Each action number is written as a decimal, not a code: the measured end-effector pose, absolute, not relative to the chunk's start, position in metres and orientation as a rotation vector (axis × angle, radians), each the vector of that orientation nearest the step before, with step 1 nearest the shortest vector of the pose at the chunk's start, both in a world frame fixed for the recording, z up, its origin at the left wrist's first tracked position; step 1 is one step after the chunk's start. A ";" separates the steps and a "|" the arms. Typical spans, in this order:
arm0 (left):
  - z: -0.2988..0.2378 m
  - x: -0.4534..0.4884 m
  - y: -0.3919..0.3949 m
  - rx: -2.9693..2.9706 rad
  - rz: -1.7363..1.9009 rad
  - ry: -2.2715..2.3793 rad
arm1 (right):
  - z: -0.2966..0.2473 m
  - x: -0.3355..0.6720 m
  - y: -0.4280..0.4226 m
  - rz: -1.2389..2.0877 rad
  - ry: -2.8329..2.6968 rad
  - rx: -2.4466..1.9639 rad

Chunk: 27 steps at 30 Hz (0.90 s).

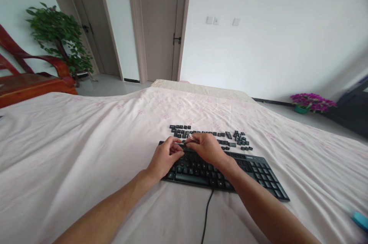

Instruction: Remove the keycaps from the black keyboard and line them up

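Note:
A black keyboard (pixel 191 179) lies on the cloth with its cable side towards me. Some keycaps are off its far rows, and others still sit on it. My left hand (pixel 166 158) rests at its far left corner, fingers curved, thumb and index finger apart; nothing shows between them. Just to the right, my right hand (pixel 206 147) pinches a small silver metal tool (pixel 190 136) over the far edge of the keyboard. The tool's lower end is hidden by the fingers. Loose black keycaps (pixel 180 131) lie in rows just beyond the keyboard, partly behind my hands.
A pale pink flowered cloth (pixel 115 140) covers the wide surface. The black cable (pixel 207 213) runs towards me. A blue object (pixel 360 220) lies at the right edge. Beyond are a wooden chair (pixel 34 71), a green plant (pixel 56 31), purple flowers (pixel 312 101) and doors (pixel 158 25).

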<state>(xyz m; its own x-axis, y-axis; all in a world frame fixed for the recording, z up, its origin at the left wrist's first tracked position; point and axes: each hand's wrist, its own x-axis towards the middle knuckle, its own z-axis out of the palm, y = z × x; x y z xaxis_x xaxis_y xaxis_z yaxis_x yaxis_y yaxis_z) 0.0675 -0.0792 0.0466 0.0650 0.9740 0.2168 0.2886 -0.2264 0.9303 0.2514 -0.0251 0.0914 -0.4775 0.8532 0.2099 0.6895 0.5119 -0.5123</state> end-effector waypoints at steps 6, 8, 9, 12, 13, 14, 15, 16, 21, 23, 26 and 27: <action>0.044 0.034 -0.059 1.700 1.326 1.647 | 0.094 0.268 0.050 0.270 -2.202 -1.671; 0.036 0.022 -0.051 1.605 1.380 1.689 | 0.092 0.270 0.070 0.243 -2.230 -1.743; 0.031 0.017 -0.048 1.568 1.380 1.682 | 0.089 0.270 0.078 0.245 -2.250 -1.767; 0.021 0.009 -0.043 1.507 1.371 1.661 | 0.082 0.269 0.091 0.284 -2.297 -1.802; 0.019 0.009 -0.042 1.498 1.370 1.656 | 0.079 0.269 0.093 0.297 -2.305 -1.808; 0.018 0.009 -0.041 1.492 1.368 1.653 | 0.077 0.269 0.095 0.309 -2.310 -1.811; 0.018 0.009 -0.041 1.488 1.362 1.649 | 0.075 0.270 0.096 0.321 -2.315 -1.813; 0.019 0.010 -0.041 1.485 1.356 1.648 | 0.074 0.270 0.096 0.333 -2.320 -1.815; 0.019 0.011 -0.041 1.492 1.336 1.654 | 0.071 0.271 0.096 0.382 -2.337 -1.823; 0.018 0.011 -0.040 1.500 1.320 1.667 | 0.071 0.270 0.096 0.393 -2.340 -1.838; 0.017 0.010 -0.039 1.517 1.298 1.681 | 0.071 0.268 0.096 0.402 -2.345 -1.851; 0.017 0.010 -0.039 1.521 1.290 1.683 | 0.071 0.268 0.096 0.405 -2.348 -1.851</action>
<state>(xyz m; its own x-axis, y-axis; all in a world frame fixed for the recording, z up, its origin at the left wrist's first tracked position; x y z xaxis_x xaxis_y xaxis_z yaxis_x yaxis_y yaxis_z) 0.0101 -0.0391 0.0167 -0.2291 0.9506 0.2094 0.4494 -0.0875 0.8890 0.2683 0.0965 0.0714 -0.2426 0.9678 -0.0679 0.9345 0.2143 -0.2842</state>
